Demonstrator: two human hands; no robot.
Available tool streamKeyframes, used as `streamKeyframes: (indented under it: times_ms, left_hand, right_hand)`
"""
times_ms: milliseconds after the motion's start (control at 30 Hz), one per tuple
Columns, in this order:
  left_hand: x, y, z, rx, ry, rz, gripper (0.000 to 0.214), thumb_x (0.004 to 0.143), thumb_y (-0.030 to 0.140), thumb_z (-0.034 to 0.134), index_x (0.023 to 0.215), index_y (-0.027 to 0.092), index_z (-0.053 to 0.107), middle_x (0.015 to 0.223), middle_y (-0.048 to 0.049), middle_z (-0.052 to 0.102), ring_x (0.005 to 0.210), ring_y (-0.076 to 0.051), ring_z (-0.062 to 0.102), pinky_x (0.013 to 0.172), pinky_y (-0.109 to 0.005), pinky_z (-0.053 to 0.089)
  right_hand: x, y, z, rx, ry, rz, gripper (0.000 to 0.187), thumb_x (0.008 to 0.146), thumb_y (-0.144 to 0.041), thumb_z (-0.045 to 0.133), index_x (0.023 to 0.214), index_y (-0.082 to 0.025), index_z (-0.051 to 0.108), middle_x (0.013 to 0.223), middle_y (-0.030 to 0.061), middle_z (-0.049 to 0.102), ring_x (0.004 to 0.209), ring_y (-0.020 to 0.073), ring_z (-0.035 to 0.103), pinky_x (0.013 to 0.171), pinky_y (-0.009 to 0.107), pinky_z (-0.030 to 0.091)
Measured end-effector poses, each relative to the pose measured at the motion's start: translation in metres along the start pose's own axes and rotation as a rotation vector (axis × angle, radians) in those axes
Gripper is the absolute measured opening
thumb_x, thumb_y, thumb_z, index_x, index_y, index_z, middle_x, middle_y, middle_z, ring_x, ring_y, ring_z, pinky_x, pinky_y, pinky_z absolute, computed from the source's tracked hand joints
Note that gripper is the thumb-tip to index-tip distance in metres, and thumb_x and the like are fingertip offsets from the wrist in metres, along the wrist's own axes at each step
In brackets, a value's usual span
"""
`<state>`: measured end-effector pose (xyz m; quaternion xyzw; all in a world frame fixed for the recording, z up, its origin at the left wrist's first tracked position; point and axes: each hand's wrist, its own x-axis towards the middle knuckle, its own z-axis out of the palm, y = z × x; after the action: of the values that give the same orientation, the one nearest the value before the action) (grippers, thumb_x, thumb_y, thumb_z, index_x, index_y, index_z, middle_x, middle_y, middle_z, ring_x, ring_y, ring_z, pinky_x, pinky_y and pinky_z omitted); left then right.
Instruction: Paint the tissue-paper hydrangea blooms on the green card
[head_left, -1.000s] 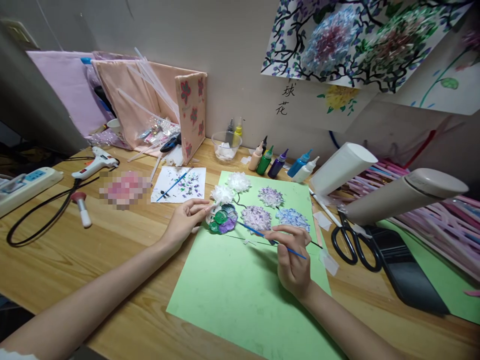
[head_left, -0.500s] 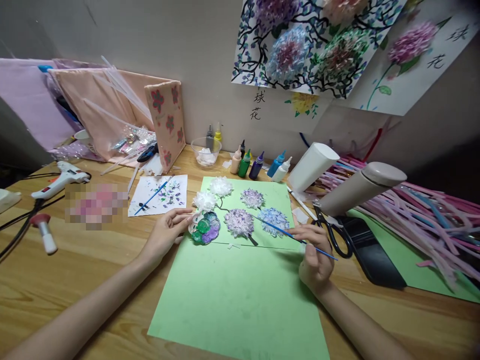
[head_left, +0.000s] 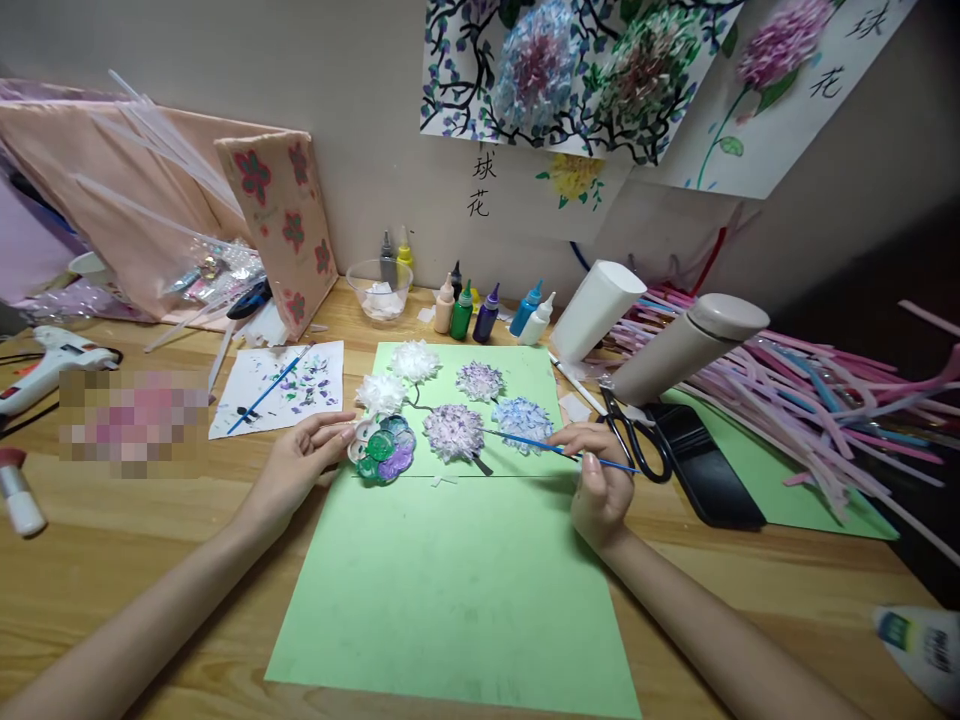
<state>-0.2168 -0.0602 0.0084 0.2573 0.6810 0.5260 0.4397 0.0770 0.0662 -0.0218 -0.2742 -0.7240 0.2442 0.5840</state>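
My right hand (head_left: 600, 480) pinches a thin blue paintbrush (head_left: 540, 446), its tip near the lilac paper flower on the green sheet. My left hand (head_left: 300, 462) grips the left rim of a round paint palette (head_left: 384, 448) with green and purple paint in its wells. Around the palette and brush are fluffy flowers: two white ones (head_left: 414, 362), a lilac one (head_left: 454, 432), a small purple one (head_left: 480, 380) and a blue one (head_left: 523, 424). Dark painted stems run between some of them. Below them spreads a green sheet (head_left: 450, 590).
Behind stand several paint bottles (head_left: 461, 312) and a clear bowl (head_left: 379, 290). At right lie scissors (head_left: 652, 460), a black phone (head_left: 709, 465), a grey flask (head_left: 690, 345) and pipe cleaners (head_left: 810, 400). Left: a paint-marked paper (head_left: 315, 375) with another brush (head_left: 262, 395), and a glue gun (head_left: 60, 365).
The view has swung to the right, so everything sits further left and a white bottle shows at lower right. Both hands keep their holds on the palette and the brush.
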Motion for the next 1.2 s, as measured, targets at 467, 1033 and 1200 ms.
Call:
streamKeyframes:
  times_ms: [467, 1033, 1200]
  left_hand:
    - [0.0, 0.001, 0.001, 0.01, -0.003, 0.009, 0.051, 0.066, 0.045, 0.076, 0.106, 0.019, 0.06, 0.104, -0.0089, 0.072, 0.096, -0.025, 0.068, 0.061, -0.023, 0.057]
    - [0.0, 0.002, 0.0, -0.028, -0.043, 0.035, 0.049, 0.063, 0.042, 0.079, 0.102, 0.017, 0.062, 0.101, -0.0087, 0.073, 0.093, -0.022, 0.068, 0.071, -0.024, 0.055]
    - [0.0, 0.0, -0.002, -0.034, -0.072, -0.006, 0.047, 0.066, 0.041, 0.077, 0.105, 0.018, 0.062, 0.104, -0.0079, 0.071, 0.087, -0.019, 0.069, 0.067, -0.023, 0.054]
  right_hand:
    - [0.003, 0.001, 0.0, 0.006, -0.05, 0.047, 0.02, 0.089, -0.024, 0.037, 0.077, -0.021, 0.053, 0.077, 0.0026, 0.06, 0.077, 0.019, 0.057, 0.073, 0.037, 0.045]
    - [-0.002, -0.005, 0.001, 0.06, -0.013, -0.029, 0.018, 0.088, -0.023, 0.037, 0.082, -0.023, 0.055, 0.078, 0.0027, 0.063, 0.081, 0.0203, 0.057, 0.074, 0.039, 0.045]
    - [-0.013, -0.029, 0.007, 0.075, -0.409, 0.044, 0.022, 0.091, -0.017, 0.036, 0.097, -0.024, 0.055, 0.095, 0.005, 0.065, 0.092, 0.0201, 0.058, 0.08, 0.039, 0.047]
